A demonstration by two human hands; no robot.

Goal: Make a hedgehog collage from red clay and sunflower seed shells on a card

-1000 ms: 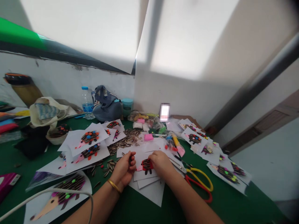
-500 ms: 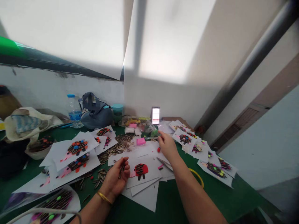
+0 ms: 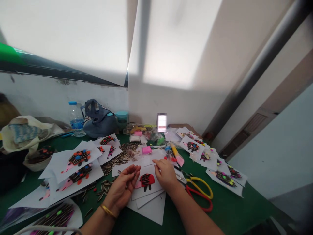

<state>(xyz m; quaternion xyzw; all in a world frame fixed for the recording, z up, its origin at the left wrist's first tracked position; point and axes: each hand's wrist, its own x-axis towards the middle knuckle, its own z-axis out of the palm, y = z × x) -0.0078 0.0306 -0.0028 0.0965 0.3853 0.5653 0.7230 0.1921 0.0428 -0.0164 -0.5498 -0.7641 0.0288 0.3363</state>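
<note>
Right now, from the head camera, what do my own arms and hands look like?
The left hand and right hand wear no gloves. A gold-coloured bangle rings the left wrist; none shows on the right. No sleeves show on the forearms.

One left hand (image 3: 123,187) and one right hand (image 3: 166,176) make two, with one gold bracelet (image 3: 108,211) between them. There is one red-backed hedgehog picture (image 3: 152,179) — two black feet (image 3: 145,188) on it. Other hedgehog pictures number at least six on the left (image 3: 78,158) and at least six on the right (image 3: 193,146) (they overlap, so an exact total is hidden). The striped seeds (image 3: 118,158) are too many to count. Two scissor handles (image 3: 205,186) show, one yellow, one red. Singles: one water bottle (image 3: 76,120), one blue bag (image 3: 100,122), one teal-lidded cup (image 3: 121,120) — and one phone (image 3: 162,122).
</note>
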